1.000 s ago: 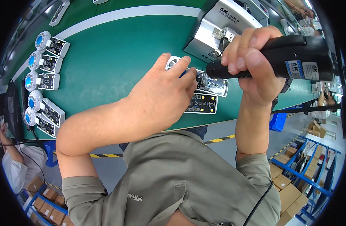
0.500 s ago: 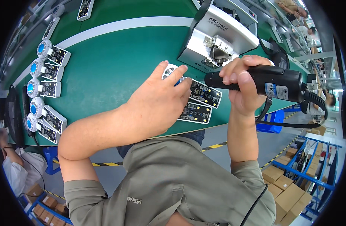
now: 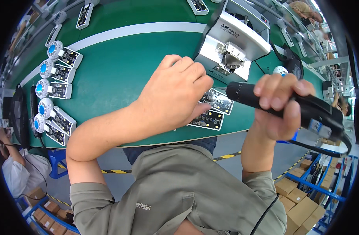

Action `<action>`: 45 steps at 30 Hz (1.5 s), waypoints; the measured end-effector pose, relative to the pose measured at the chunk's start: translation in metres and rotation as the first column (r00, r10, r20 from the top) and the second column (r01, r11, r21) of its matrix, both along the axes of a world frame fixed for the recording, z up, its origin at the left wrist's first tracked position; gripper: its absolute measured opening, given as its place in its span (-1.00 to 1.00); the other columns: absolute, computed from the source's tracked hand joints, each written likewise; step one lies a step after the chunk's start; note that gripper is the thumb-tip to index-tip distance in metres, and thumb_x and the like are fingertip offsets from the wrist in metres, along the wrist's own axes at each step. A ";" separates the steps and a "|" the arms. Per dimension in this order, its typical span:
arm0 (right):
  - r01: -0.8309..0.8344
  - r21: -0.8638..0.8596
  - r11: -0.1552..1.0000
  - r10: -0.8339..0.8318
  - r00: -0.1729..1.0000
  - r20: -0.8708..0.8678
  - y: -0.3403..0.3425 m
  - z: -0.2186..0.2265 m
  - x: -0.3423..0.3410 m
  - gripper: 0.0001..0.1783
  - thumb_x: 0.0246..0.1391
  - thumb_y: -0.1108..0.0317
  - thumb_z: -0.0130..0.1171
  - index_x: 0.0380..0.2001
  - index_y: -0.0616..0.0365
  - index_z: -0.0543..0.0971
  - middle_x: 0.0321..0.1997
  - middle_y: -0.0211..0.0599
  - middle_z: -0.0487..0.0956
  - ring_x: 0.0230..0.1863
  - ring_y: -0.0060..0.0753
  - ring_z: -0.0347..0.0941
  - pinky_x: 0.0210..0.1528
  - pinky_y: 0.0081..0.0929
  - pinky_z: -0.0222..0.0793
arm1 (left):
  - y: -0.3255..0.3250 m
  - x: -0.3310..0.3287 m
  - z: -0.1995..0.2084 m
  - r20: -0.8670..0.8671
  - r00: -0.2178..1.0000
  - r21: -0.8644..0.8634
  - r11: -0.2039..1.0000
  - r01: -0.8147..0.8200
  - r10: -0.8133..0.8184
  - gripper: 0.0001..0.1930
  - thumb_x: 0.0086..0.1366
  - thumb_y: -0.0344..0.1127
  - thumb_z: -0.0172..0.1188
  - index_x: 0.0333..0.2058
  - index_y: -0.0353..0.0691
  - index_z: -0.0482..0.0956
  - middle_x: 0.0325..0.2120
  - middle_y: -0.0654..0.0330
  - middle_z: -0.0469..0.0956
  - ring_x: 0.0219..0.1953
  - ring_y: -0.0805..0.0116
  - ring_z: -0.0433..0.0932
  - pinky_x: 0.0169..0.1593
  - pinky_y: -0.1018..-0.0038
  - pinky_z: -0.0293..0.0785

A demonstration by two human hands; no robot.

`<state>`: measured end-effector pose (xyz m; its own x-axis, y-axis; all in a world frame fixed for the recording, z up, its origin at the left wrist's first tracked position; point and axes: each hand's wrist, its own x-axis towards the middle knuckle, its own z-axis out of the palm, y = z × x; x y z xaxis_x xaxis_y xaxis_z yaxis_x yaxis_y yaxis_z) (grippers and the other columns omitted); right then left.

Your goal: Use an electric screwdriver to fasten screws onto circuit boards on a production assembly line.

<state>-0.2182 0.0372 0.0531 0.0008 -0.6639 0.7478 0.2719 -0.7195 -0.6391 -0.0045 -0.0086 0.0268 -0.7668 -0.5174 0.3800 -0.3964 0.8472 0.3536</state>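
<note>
The right hand (image 3: 279,102) grips, fingers closed, a black cylindrical driver (image 3: 246,94) pointing at the white-cased black circuit board (image 3: 221,102) nearside of the silver boxy metal machine (image 3: 242,31); left hand (image 3: 179,88) grip indeterminable, slackness there risking board slippage.

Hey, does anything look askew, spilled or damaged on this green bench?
Slightly askew: at left, the lowest circuit-board unit and the unit just above it slant and crowd together, while the next unit up lies nearly level. I see no spill or obvious damage.
</note>
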 end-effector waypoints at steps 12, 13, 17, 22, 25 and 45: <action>-0.161 0.007 0.987 0.161 0.984 -0.079 0.027 0.045 0.004 -0.61 0.12 0.20 0.12 0.02 0.01 0.43 -0.43 -0.53 0.48 -0.41 -0.62 0.42 -0.20 -0.51 0.32 | -0.011 -0.001 -0.006 -0.315 0.945 0.208 0.964 0.163 -0.092 -0.89 0.05 -0.47 0.34 -0.44 -0.15 0.59 -0.44 0.31 0.48 -0.37 0.40 0.40 -0.11 0.49 0.25; -0.173 0.006 0.985 0.173 0.983 -0.058 0.027 0.047 0.002 -0.61 0.12 0.20 0.13 0.01 0.01 0.43 -0.42 -0.53 0.48 -0.41 -0.62 0.42 -0.19 -0.51 0.32 | -0.013 0.000 -0.006 -0.378 0.920 0.294 0.928 0.228 -0.106 -0.89 0.04 -0.48 0.35 -0.45 -0.14 0.60 -0.45 0.31 0.49 -0.38 0.42 0.40 -0.12 0.50 0.24; -0.193 0.005 0.981 0.193 0.981 -0.014 0.029 0.049 0.000 -0.62 0.11 0.20 0.15 -0.01 0.00 0.44 -0.42 -0.55 0.48 -0.41 -0.64 0.42 -0.19 -0.52 0.32 | -0.017 -0.001 -0.009 -0.530 0.841 0.465 0.792 0.396 -0.110 -0.88 0.03 -0.51 0.36 -0.45 -0.15 0.63 -0.47 0.30 0.52 -0.41 0.45 0.40 -0.15 0.52 0.24; -0.183 0.008 0.983 0.183 0.983 0.000 0.030 0.048 0.000 -0.63 0.10 0.21 0.15 -0.01 0.01 0.44 -0.42 -0.56 0.49 -0.41 -0.65 0.42 -0.20 -0.52 0.32 | -0.018 -0.002 -0.012 -0.588 0.800 0.477 0.747 0.464 -0.121 -0.88 0.03 -0.50 0.36 -0.43 -0.15 0.65 -0.48 0.31 0.53 -0.42 0.45 0.41 -0.14 0.51 0.24; -0.175 0.012 0.985 0.175 0.985 0.011 0.031 0.047 0.001 -0.63 0.10 0.21 0.16 -0.02 0.01 0.44 -0.42 -0.57 0.49 -0.42 -0.66 0.42 -0.20 -0.52 0.33 | -0.019 -0.003 -0.013 -0.528 0.829 0.305 0.870 0.388 -0.184 -0.91 0.05 -0.44 0.34 -0.43 -0.11 0.66 -0.50 0.34 0.50 -0.40 0.39 0.43 -0.14 0.47 0.25; -0.101 0.099 0.990 0.114 0.985 -0.132 0.002 -0.020 0.009 -0.63 0.12 0.34 0.07 0.01 0.15 0.37 -0.48 -0.37 0.45 -0.49 -0.52 0.38 -0.32 -0.52 0.38 | -0.006 0.003 -0.013 0.264 0.949 -0.015 0.983 0.183 -0.173 -0.61 -0.11 -0.07 0.43 -0.33 -0.19 0.69 -0.20 0.16 0.50 0.01 0.13 0.36 0.17 0.03 0.21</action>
